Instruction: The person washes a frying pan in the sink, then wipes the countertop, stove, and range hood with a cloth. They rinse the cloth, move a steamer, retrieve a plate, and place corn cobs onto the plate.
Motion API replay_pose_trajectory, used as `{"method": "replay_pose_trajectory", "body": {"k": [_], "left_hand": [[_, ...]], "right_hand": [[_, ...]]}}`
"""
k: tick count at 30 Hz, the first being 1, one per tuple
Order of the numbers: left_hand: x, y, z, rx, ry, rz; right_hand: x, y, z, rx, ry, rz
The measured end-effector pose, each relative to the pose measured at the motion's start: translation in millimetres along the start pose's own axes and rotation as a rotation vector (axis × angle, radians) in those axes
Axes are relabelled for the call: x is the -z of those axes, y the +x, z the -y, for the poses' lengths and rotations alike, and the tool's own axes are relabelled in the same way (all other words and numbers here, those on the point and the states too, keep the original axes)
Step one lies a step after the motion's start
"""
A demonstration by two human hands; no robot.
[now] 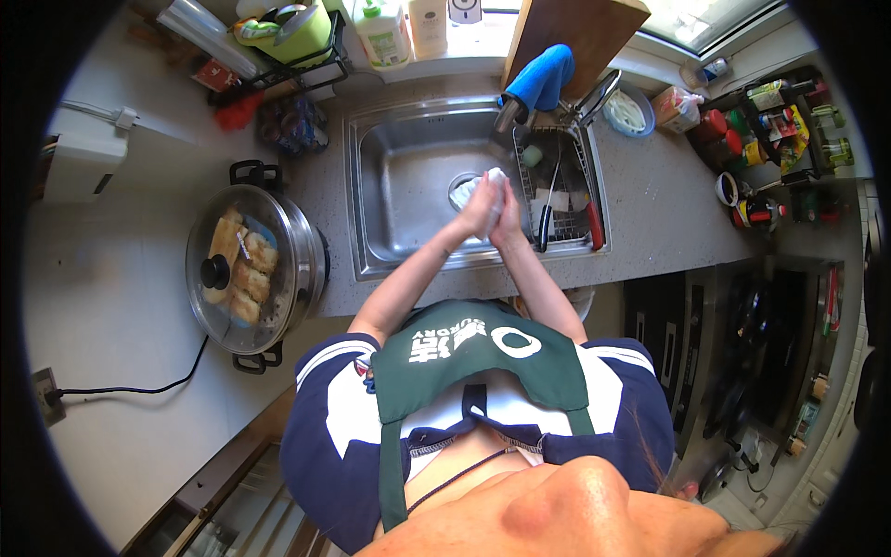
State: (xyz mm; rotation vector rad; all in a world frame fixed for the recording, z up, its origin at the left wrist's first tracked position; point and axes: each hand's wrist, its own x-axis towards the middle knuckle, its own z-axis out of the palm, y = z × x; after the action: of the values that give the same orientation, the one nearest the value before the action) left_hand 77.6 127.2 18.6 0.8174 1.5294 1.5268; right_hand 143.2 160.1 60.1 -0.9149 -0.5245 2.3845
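Note:
Both hands are together over the right part of the stainless steel sink basin (404,188), pressing a white cloth (495,175) between them. My left hand (479,212) grips it from the left side, and my right hand (510,214) closes on it from the right. Part of the cloth sticks out above the fingertips, and another part shows to the left, over the drain. Behind the hands stands the faucet (511,115), its spout partly wrapped in a blue cloth (543,76). The palms hide the middle of the white cloth.
A wire rack (571,157) at the sink's right holds a black-handled utensil (545,226) and a red-handled tool (595,226). Left stands a lidded electric steamer (257,278) with food inside. Bottles (381,38) and a wooden cutting board (585,35) line the back; seasoning jars (720,136) stand right.

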Motion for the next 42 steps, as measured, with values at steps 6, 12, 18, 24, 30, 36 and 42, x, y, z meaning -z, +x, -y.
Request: {"method": "replay_pose_trajectory", "body": {"k": [6,12,18,24,30,36,42], "left_hand": [[-11.8,-20.4,-76.0,0.013,-0.082,-0.056],[4.5,-31.9,-79.8,0.451,-1.281,0.329],[24.4,-63.7,-109.1,0.421,-0.989,0.612],[40.3,-75.2,-90.1,0.464,-1.167,0.443],[31.6,-72.2,-75.9,0.491,-1.139,0.394],[55.6,-97.9,-58.9,0.506,-1.161,0.201],[57.3,-106.0,-42.8,0.517,-1.219,0.147]], "right_hand": [[12.4,0.5,13.2,-0.114,0.394,0.318],[-1.1,-29.9,20.8,-0.191,0.530,0.466],[-13.6,-45.0,107.4,0.199,0.251,0.412],[-51.7,-5.6,285.5,1.076,-0.895,0.364],[-55.9,73.8,337.2,0.519,-1.603,0.598],[-70.9,56.5,333.4,0.885,-1.532,0.244],[-41.5,106.3,282.9,1.407,-1.930,-0.085]]}}
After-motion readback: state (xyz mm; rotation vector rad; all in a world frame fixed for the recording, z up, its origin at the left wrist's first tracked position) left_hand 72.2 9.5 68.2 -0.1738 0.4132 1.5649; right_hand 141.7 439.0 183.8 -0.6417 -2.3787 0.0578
